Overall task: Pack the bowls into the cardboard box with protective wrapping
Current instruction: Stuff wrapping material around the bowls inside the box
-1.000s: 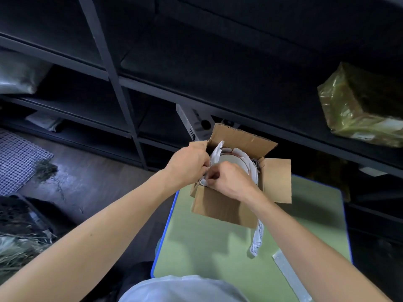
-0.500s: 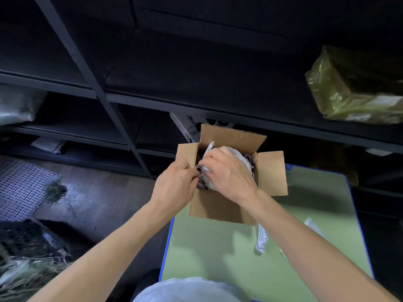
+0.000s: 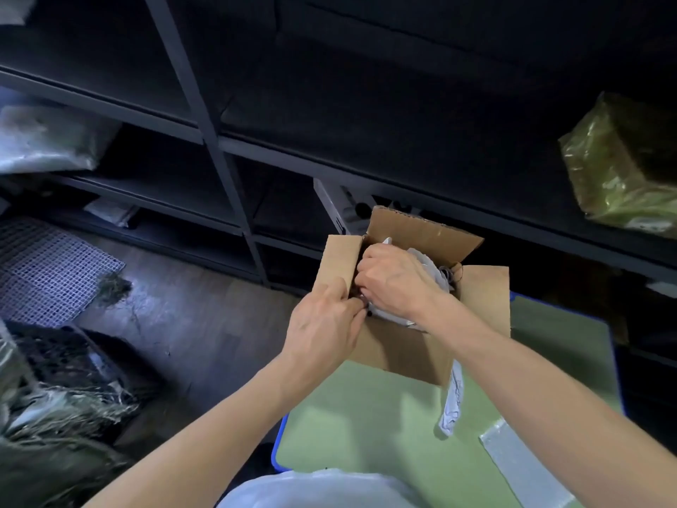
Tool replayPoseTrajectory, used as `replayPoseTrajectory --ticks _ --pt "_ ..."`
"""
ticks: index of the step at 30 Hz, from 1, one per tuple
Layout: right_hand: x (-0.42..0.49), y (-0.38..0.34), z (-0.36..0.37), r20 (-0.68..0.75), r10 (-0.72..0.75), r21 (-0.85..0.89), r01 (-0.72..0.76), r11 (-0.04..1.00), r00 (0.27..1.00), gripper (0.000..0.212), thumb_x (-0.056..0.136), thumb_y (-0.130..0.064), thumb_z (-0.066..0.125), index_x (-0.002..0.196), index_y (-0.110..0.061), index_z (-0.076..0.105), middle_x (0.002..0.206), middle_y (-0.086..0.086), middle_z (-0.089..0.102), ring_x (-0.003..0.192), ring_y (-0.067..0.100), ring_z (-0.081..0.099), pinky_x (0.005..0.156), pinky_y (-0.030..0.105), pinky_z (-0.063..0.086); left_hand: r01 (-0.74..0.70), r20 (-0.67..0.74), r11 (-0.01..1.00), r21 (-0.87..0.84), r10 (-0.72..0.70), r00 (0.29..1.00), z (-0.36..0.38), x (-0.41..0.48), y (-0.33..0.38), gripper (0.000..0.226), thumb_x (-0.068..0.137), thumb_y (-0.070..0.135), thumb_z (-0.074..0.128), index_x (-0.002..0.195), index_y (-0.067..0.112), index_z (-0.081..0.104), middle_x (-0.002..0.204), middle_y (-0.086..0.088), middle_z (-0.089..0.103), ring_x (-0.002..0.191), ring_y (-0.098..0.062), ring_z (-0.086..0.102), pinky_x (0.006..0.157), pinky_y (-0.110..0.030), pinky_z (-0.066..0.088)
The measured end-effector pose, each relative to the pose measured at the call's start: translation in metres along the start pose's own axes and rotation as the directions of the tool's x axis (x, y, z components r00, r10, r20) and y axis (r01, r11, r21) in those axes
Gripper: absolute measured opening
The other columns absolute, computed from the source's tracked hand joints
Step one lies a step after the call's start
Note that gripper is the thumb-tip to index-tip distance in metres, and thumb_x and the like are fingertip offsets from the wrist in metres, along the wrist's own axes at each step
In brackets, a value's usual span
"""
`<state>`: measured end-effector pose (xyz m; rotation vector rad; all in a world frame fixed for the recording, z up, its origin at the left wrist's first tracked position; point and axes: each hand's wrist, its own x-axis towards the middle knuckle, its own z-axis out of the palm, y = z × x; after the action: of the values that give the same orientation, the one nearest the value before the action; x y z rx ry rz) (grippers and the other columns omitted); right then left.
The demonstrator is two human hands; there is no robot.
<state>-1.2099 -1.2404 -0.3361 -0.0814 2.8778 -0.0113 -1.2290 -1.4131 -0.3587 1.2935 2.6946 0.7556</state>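
Observation:
An open cardboard box (image 3: pixel 399 355) stands on the far left corner of a green table (image 3: pixel 384 423), flaps up. White wrapping (image 3: pixel 426 264) fills its mouth, and a strip of it hangs down the box's front (image 3: pixel 453 405). The bowls are hidden under the wrapping and my hands. My right hand (image 3: pixel 394 278) is inside the box mouth, fingers curled on the wrapping. My left hand (image 3: pixel 324 326) is at the box's left wall, its fingertips pinching at the rim beside the left flap (image 3: pixel 337 262).
A clear bubble-wrap strip (image 3: pixel 520 467) lies on the table at the right. Dark metal shelving (image 3: pixel 205 115) rises behind the box, with a yellowish wrapped parcel (image 3: pixel 619 166) at right. A white mesh panel (image 3: pixel 47 269) and straw-like debris (image 3: pixel 55 397) lie on the floor at left.
My right hand has pushed deeper into the box over the wrapping. My left hand has slid down from the left flap to the box's left rim.

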Motion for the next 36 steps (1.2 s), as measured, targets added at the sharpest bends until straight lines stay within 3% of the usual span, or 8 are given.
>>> replayPoseTrajectory --ticks 6,11,16,20,24,29,33,36 --pt "0.0 0.002 0.006 -0.02 -0.072 -0.098 0.07 0.993 0.997 0.024 0.096 -0.024 0.048 0.091 -0.023 0.071 0.097 -0.004 0.067 0.102 0.02 0.053 0.092 0.033 0.039 -0.002 0.019 1.0 0.012 0.002 1.0 -0.001 0.004 0.001 0.025 0.096 0.029 0.057 0.081 0.018 0.074 0.078 0.0 0.049 0.069 -0.022 0.053 0.055 -0.033 0.038" --pt "-0.004 0.004 0.005 -0.027 -0.081 -0.132 0.076 0.988 0.996 0.023 0.095 -0.024 0.05 0.09 -0.029 0.072 0.092 -0.012 0.066 0.101 0.016 0.054 0.081 0.027 0.042 -0.059 0.041 0.998 0.038 0.057 0.998 -0.004 0.004 -0.003 0.021 0.087 0.022 0.07 0.067 0.018 0.072 0.07 -0.001 0.05 0.059 -0.021 0.051 0.047 -0.031 0.038" --pt "0.003 -0.003 0.006 0.021 0.029 -0.036 -0.029 0.999 0.999 0.02 0.097 -0.021 0.052 0.103 -0.021 0.071 0.11 0.001 0.066 0.107 0.021 0.058 0.091 0.033 0.044 -0.03 0.109 0.996 0.087 0.02 0.994 0.003 0.005 -0.009 0.039 0.101 0.039 0.043 0.082 0.023 0.073 0.085 0.003 0.044 0.072 -0.02 0.045 0.06 -0.032 0.031" --pt "-0.005 0.0 0.005 -0.084 -0.001 -0.103 -0.007 0.995 0.996 0.016 0.091 -0.017 0.056 0.09 -0.025 0.07 0.094 -0.007 0.065 0.101 0.017 0.055 0.092 0.027 0.042 -0.049 0.117 0.991 0.128 0.034 0.993 0.002 0.002 -0.01 0.035 0.101 0.039 0.046 0.083 0.024 0.072 0.082 0.007 0.034 0.07 -0.019 0.049 0.059 -0.03 0.031" --pt "-0.021 0.012 0.006 -0.103 0.002 -0.097 -0.012 0.995 0.995 0.035 0.1 -0.022 0.039 0.11 -0.03 0.072 0.112 -0.019 0.067 0.115 0.012 0.051 0.107 0.025 0.033 -0.047 0.173 0.986 0.158 0.019 0.985 0.001 0.0 -0.01 0.037 0.103 0.043 0.036 0.094 0.028 0.069 0.087 0.007 0.037 0.073 -0.017 0.044 0.061 -0.029 0.031" --pt "-0.028 0.002 0.009 -0.059 0.047 -0.095 -0.052 0.994 0.997 0.042 0.101 -0.034 0.027 0.099 -0.029 0.068 0.11 -0.014 0.062 0.109 0.016 0.049 0.094 0.032 0.035 -0.069 0.281 0.963 0.259 -0.007 0.96 -0.001 0.011 -0.004 0.047 0.105 0.044 0.027 0.097 0.027 0.07 0.103 0.002 0.053 0.082 -0.02 0.05 0.066 -0.032 0.035" --pt "-0.035 -0.001 0.012 -0.1 0.106 -0.049 -0.111 0.993 0.989 0.038 0.101 -0.034 0.03 0.108 -0.032 0.068 0.122 -0.017 0.059 0.116 0.014 0.047 0.106 0.035 0.03 -0.092 0.312 0.956 0.28 0.0 0.95 -0.004 0.011 -0.003 0.044 0.105 0.046 0.027 0.1 0.028 0.067 0.105 0.002 0.051 0.084 -0.02 0.052 0.067 -0.032 0.036" --pt "-0.047 -0.002 0.011 -0.184 0.151 0.067 -0.14 0.988 0.971 0.039 0.101 -0.031 0.032 0.117 -0.033 0.068 0.128 -0.016 0.058 0.117 0.015 0.047 0.114 0.033 0.026 -0.068 0.293 0.97 0.231 -0.003 0.956 -0.006 0.006 -0.006 0.039 0.104 0.045 0.031 0.097 0.029 0.066 0.093 0.004 0.04 0.079 -0.019 0.051 0.067 -0.031 0.042"
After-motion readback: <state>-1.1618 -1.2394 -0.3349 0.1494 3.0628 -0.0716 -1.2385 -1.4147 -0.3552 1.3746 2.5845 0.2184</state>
